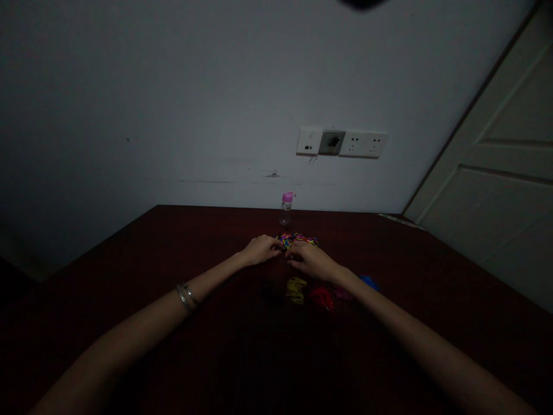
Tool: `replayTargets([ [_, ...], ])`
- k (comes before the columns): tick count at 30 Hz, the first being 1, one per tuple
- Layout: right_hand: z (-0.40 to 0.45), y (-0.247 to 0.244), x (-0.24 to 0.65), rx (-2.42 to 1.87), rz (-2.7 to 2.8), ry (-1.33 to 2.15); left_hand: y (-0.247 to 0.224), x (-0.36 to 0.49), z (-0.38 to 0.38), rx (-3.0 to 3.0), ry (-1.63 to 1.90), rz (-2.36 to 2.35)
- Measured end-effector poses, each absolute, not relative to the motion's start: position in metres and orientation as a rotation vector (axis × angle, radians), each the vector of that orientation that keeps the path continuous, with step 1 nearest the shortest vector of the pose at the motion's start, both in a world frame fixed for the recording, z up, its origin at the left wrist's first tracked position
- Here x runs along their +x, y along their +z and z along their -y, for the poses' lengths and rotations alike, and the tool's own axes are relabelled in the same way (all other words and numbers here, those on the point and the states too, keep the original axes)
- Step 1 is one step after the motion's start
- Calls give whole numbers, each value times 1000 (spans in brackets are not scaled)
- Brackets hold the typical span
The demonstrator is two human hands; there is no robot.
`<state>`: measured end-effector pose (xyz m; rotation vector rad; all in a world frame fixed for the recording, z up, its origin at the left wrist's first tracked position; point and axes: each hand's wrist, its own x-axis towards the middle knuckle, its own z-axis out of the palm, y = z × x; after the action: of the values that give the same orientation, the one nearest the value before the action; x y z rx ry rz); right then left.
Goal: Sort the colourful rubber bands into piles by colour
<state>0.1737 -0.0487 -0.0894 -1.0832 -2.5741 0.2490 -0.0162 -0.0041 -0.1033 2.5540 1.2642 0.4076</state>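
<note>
A pile of small multicoloured bands (298, 237), which look like hair ties, lies on the dark red table. At its left edge is my left hand (261, 250), fingers curled and tips together against the bands. My right hand (311, 259) reaches over the pile's near side with bent fingers close to my left fingertips. What either hand pinches is too small and dim to make out. Nearer to me lie separate bunches of bands: yellow (296, 290), red (322, 298), purple-pink (343, 293) and blue (368, 282), the last two partly hidden by my right forearm.
A small clear bottle (285, 215) with a pink cap stands behind the pile. A dark clump (272, 292), hard to make out, lies left of the yellow bunch. The wall (216, 115) with sockets (362, 144) rises behind the table; a panelled door (496, 155) is at right.
</note>
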Motion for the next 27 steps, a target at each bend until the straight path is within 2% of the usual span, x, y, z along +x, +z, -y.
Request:
replayTargets([
  [4,29,-92,183,-1225,2601,58,-104,-12,-4,2634,326,-1270],
  [12,18,-99,168,-1298,2698,-75,-108,-7,-9,2691,274,-1253],
  [27,12,-98,160,-1259,2712,-180,-113,-11,-18,2431,484,-1207],
])
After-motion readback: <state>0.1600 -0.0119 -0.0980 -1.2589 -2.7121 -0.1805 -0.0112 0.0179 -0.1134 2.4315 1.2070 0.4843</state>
